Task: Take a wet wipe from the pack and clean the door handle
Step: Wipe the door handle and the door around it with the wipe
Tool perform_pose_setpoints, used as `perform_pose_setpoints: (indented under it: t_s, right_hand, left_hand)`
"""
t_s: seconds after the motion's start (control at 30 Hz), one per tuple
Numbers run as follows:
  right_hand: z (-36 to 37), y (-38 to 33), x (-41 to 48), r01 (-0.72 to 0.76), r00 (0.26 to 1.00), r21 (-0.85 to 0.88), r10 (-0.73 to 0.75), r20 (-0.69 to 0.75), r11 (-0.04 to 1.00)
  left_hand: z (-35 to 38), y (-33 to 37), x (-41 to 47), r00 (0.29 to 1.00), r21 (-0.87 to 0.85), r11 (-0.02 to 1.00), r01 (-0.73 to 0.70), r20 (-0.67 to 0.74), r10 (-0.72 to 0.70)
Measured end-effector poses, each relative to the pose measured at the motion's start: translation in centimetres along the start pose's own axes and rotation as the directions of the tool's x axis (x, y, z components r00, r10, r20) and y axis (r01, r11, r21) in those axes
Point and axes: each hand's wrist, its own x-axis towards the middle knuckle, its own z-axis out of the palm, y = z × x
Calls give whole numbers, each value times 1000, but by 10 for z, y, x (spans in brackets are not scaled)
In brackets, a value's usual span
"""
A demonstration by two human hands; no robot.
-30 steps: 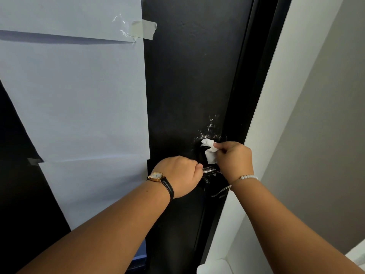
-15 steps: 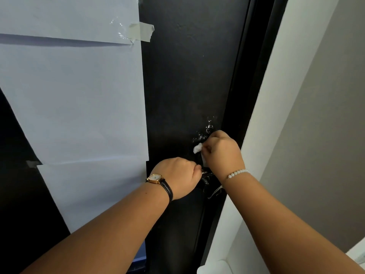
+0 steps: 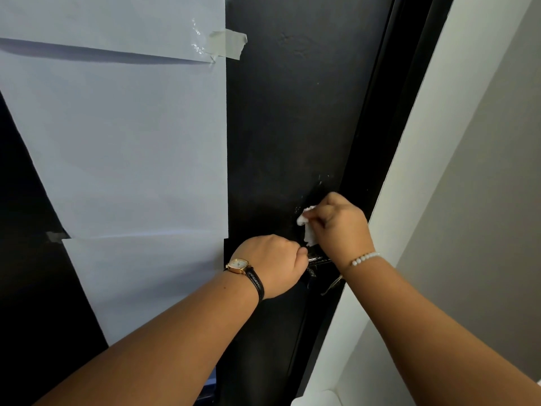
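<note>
1. Handle (image 3: pixel 317 260) sits low on the black door (image 3: pixel 287 127), its long axis level, mostly hidden between 2 hands
2. Left hand (image 3: pixel 270 265) is closed around its left end
3. Right hand (image 3: pixel 341 227) pinches the wipe (image 3: pixel 307 230) against the door just above the handle
4. Handle lies just below the wipe; the right hand is nearer, so wiping likely goes downward

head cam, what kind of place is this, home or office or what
Probably an indoor doorway in a flat or office; I cannot tell which. A black door with a dark handle sits in a white frame beside a grey wall, with white paper sheets taped to the door.
</note>
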Motion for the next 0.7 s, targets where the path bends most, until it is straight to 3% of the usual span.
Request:
perform_pose_setpoints:
  t_s: [0.1,0.23,0.37,0.5,0.63,0.7]
  right_hand:
    - [-11,0,10,46,995,-67,-40,90,997]
    - [-17,-12,19,5,992,67,4,-129,998]
    - [1,-16,10,95,988,-61,-87,125,994]
    - [3,-10,3,270,949,-161,-235,208,949]
    - [-11,-5,8,61,989,-5,-60,134,998]
    - [-18,-5,12,15,999,-22,-14,39,1000]
  left_hand:
    - [-1,0,-1,1000,-8,1000,-1,0,1]
    - [-1,0,-1,1000,-15,1000,-1,-2,1]
    - [-1,1,-1,1000,-45,999,19,-3,-19]
    - [-1,0,0,1000,-35,999,10,0,-10]
    - [0,0,-1,1000,-6,1000,-1,-8,1]
    - [1,-1,0,1000,-3,1000,-4,-11,4]
